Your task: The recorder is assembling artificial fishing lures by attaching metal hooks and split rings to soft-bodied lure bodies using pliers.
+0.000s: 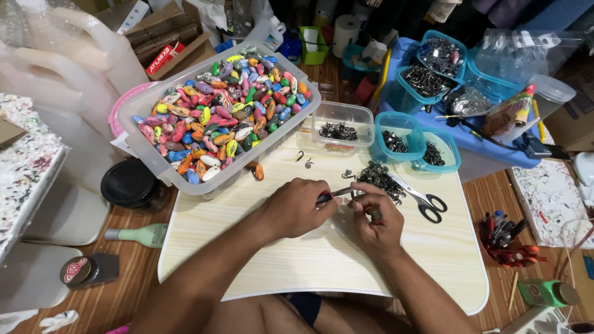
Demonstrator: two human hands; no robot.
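Over the pale wooden counter (297, 260), the left hand (294, 207) grips a small plier-like tool (334, 195) while the right hand (374, 219) pinches a tiny metal piece (357, 195) against its tip, beside a heap of dark metal hooks (378, 178) and black-handled scissors (427, 203). Judging by the clear bin (154, 158) brimming with painted oval lures (226, 105) and the tubs of fittings (396, 141), much assembly seems left. The striped wooden floor (124, 291) around is crowded with bottles, boxes and jars.

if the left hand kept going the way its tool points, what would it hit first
Most likely the right hand, whose fingertips sit right at the tip of the slim dark-handled tool held by the left hand; beyond lie the black-handled scissors, though depth is unclear.
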